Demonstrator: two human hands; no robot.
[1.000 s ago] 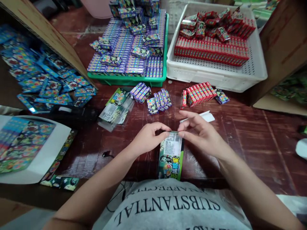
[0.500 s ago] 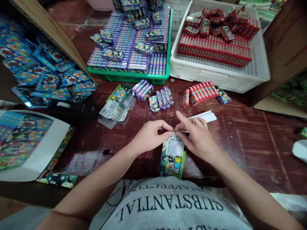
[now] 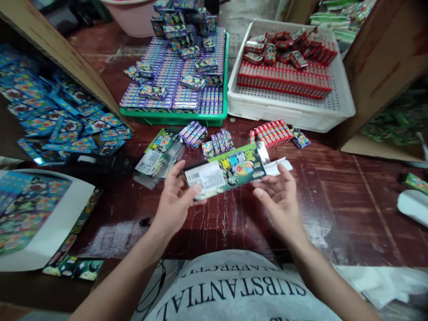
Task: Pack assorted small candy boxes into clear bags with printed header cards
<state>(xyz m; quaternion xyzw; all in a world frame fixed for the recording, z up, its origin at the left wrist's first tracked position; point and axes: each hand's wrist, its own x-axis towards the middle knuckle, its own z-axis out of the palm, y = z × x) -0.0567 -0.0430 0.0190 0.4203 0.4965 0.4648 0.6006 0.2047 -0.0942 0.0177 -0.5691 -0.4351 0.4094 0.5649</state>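
My left hand (image 3: 175, 196) pinches the left end of a flat green and black candy packet (image 3: 239, 171), thumb on top over its white barcode label. The packet is raised above the table, tilted with its right end higher; that end shows a shiny pale flap. My right hand (image 3: 281, 196) is palm up beside the packet's right end, fingers loosely curled and thumb apart, with nothing visible gripped. Behind its fingertips lies a folded white card (image 3: 277, 166); whether they touch is unclear. Another candy packet (image 3: 157, 154), partly clear plastic, rests on the table to the left.
Small purple boxes (image 3: 192, 133) and a row of red boxes (image 3: 274, 133) stand beyond my hands. Behind are a green tray (image 3: 174, 118) of purple boxes and a white crate (image 3: 287, 113) of red boxes. Cardboard cartons (image 3: 67, 58) flank both sides.
The packet has swung up from hanging near my lap to lying crosswise above the table. My right hand has let go of its edge and moved right; my left hand has moved left.
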